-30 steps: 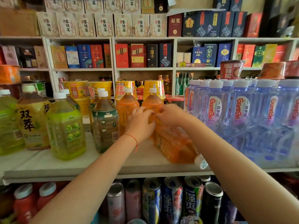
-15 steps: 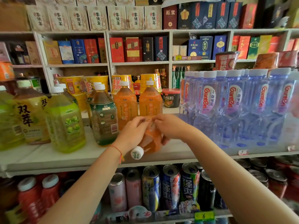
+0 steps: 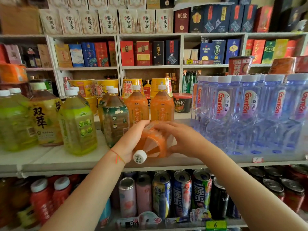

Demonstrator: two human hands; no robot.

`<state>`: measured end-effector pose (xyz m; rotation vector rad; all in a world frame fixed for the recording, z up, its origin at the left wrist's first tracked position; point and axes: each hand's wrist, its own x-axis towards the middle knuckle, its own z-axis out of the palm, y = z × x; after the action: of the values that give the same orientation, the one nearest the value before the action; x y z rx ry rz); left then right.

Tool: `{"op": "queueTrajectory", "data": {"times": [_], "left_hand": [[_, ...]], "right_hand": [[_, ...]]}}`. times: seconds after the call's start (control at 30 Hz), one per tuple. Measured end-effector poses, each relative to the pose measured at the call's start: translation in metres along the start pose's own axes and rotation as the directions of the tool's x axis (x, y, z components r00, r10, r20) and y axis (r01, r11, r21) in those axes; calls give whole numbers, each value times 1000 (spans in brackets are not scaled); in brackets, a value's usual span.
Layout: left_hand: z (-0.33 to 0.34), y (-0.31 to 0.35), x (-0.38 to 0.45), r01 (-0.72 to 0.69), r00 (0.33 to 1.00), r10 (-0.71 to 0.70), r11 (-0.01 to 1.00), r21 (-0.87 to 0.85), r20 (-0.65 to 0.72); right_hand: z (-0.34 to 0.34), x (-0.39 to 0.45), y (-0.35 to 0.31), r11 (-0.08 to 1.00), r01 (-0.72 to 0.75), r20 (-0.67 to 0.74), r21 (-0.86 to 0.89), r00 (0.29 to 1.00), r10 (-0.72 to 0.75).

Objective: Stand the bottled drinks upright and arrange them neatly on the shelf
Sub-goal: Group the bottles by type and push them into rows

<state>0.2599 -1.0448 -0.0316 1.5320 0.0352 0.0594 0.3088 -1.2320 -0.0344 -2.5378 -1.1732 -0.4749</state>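
left hand [image 3: 131, 144] and right hand [image 3: 181, 139] both grip orange bottle [image 3: 154, 144] | bottle tipped (cap nearest) | above shelf [image 3: 66, 160] front edge

Small shop, shelf [image 3: 70, 161] of bottled drinks [image 3: 78, 124], price tags [image 3: 216, 225], boxed goods [image 3: 143, 53] stacked behind

Hidden, cropped and blurred parts

The hands [image 3: 128, 144] cover most of the orange bottle [image 3: 154, 145], whose label is blurred. The water bottles [image 3: 250, 114] run off the right edge; the cans [image 3: 181, 194] below lose their bases behind price tags, whose print is mostly illegible.
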Motion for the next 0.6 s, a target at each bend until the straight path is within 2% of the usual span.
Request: {"op": "queueTrajectory", "data": {"times": [0.07,0.13,0.23,0.3,0.37,0.47,0.53,0.6], "left_hand": [[-9,5,-3,7,999,-6,1000,-11,33],[-16,14,-5,-58,997,59,998,-4,40],[-19,22,0,-197,980,197,980,9,30],[-11,25,-1,-225,974,224,972,67,24],[-1,21,3,-221,975,219,968,120,28],[14,15,8,-245,970,242,953,177,40],[21,10,12,-250,968,250,963,106,7],[23,5,19,-245,970,244,969,46,7]], "right_hand": [[-1,-5,3,990,-26,-38,140,999,31],[-2,-7,6,962,-63,-65,267,994,84],[-2,-6,2,864,-159,-94,479,969,230],[-2,-4,-3,803,-216,-121,555,934,335],[-1,-1,-10,769,-262,-143,583,899,414],[4,4,-19,751,-290,-135,593,884,448],[12,7,-25,771,-294,-179,564,868,462],[17,11,-33,821,-314,-280,477,831,480]]}}
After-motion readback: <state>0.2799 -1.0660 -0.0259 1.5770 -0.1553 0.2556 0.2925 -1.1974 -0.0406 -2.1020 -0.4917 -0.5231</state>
